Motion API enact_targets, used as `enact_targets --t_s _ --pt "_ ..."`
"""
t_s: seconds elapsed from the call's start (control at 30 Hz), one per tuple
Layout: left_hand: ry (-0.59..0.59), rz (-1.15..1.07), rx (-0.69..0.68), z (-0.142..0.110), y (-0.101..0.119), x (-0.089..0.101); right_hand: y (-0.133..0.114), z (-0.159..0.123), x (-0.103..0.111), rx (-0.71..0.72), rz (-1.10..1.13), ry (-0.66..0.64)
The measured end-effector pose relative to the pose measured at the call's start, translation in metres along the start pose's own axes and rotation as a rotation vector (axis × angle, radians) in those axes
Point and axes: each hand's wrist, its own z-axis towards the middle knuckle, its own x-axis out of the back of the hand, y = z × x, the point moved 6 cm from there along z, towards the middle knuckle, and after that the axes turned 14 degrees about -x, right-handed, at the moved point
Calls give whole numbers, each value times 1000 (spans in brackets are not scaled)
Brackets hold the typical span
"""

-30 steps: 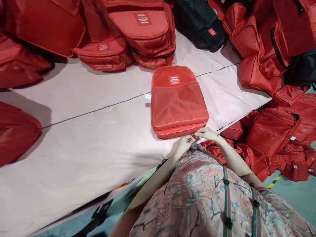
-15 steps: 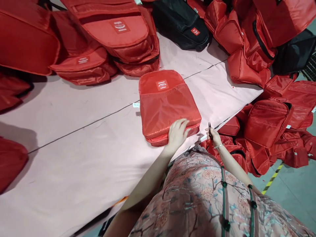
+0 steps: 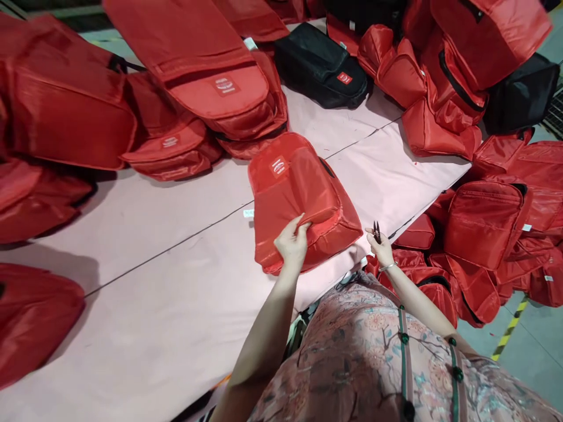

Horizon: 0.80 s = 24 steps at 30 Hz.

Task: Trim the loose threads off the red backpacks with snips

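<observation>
Behind the backpack [image 3: 281, 202], apparently stacked red bags [image 3: 233, 105].

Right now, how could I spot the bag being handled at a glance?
Find the pink table, then its near edge, in front of the flowered garment. A red bag lies there, with a white tag sticking out at its left. Unlike the other red bags, it has the left hand pinching its front.
</observation>
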Motion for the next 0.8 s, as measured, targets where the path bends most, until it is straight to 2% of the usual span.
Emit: enact_targets --t_s 0.1,0.2,0.27,0.3,0.4,0.47,0.57,0.63,0.7,0.8 --pt "273 -149 143 -7 -15 34 -38 -8 -17 137 -27 -31" --pt "419 -293 312 -40 -41 49 -69 -12 -45 256 -47 -76" --pt "414 -347 401 -65 -55 53 -81 -12 -64 313 -54 -96" --pt "369 -353 438 -76 -58 54 -83 -11 -73 334 -64 -105" --pt "143 -298 497 -99 -52 64 -81 -8 -97 361 -111 -140" --pt "83 -208 397 -101 -33 81 -78 -8 -109 355 -134 -172" --pt "213 93 88 -93 9 119 -76 -13 -121 344 -165 -205" --pt "259 302 -74 -86 32 134 -78 -17 -127 341 -185 -212" --pt "155 372 -211 -77 47 131 -79 -20 -132 344 -199 -221" --pt "-122 369 -333 -64 54 110 -80 -24 -134 374 -233 -229"
